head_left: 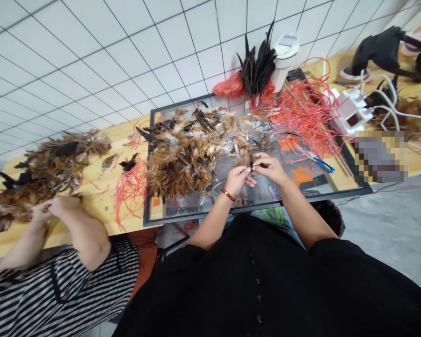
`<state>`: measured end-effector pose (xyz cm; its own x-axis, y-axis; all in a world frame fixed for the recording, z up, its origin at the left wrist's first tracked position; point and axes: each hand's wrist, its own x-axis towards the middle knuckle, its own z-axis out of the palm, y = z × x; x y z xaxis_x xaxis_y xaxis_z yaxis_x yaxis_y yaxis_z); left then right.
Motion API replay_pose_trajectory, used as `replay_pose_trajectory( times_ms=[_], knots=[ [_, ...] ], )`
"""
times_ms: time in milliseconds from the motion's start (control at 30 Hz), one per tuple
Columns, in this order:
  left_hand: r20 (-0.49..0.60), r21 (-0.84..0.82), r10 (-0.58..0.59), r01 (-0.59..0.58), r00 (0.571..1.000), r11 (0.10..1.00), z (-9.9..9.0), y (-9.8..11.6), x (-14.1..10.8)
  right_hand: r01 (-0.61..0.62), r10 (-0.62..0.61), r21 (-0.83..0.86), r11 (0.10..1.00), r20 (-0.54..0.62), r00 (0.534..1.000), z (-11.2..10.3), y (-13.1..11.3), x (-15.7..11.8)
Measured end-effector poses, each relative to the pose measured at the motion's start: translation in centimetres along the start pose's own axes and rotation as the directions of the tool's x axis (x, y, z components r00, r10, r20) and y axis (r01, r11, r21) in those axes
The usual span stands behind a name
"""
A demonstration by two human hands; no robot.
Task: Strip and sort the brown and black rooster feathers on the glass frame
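Note:
My left hand (239, 179), with a red bead bracelet at its wrist, is closed near the front of the black-framed glass panel (214, 213). Close beside it on the right, my right hand (269, 168) is closed too, fingertips nearly meeting the left ones. Between the fingertips is something small and dark, perhaps a feather; brown feather tips show just behind it. A large pile of brown feathers (182, 164) lies on the glass to the left of my hands. Red plastic strands (305, 112) are heaped at the right, with blue-handled snips (321, 162) in front of them.
Black feathers (257, 65) stand upright by a red bag (228, 86) and a white device (286, 49) near the tiled wall. A white power block (352, 110) with cables is at the right. Another person's hands (56, 208) work by more feathers (56, 164) at the left.

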<state>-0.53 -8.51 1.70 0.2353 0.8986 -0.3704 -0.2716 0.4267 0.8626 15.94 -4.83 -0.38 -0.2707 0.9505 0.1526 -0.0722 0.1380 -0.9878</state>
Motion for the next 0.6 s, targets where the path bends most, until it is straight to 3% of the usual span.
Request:
replay_pose_trajectory(
  times_ms=[267, 333, 400, 500, 533, 600],
  knots=[
    [-0.063, 0.022, 0.052, -0.05, 0.997, 0.998, 0.5, -0.7, 0.1, 0.109, -0.116, -0.165, 0.98, -0.031, 0.993, 0.3, 0.0, 0.1],
    [-0.091, 0.021, 0.056, -0.054, 0.994, 0.998, 0.6, -0.8, 0.1, 0.117, -0.135, -0.167, 0.979, -0.097, 0.986, -0.1, 0.1, 0.2],
    [-0.119, -0.009, 0.065, -0.066, 0.991, 0.998, 0.7, -0.6, 0.1, 0.105, -0.159, -0.198, 0.975, -0.276, 0.948, -0.7, 0.3, 0.4],
    [-0.169, -0.076, 0.075, -0.088, 0.983, 0.993, 0.9, -0.2, 0.0, 0.01, -0.23, -0.395, 0.918, -0.514, 0.826, -1.8, 0.8, 0.6],
    [-0.182, -0.095, 0.076, -0.095, 0.98, 0.991, 0.9, -0.1, 0.0, -0.015, -0.265, -0.475, 0.88, -0.517, 0.814, -2.0, 0.9, 0.7],
    [-0.203, -0.124, 0.083, -0.109, 0.976, 0.986, 0.9, 0.1, -0.1, 0.007, -0.319, -0.601, 0.799, -0.414, 0.853, -2.0, 1.0, 0.6]
  ],
)
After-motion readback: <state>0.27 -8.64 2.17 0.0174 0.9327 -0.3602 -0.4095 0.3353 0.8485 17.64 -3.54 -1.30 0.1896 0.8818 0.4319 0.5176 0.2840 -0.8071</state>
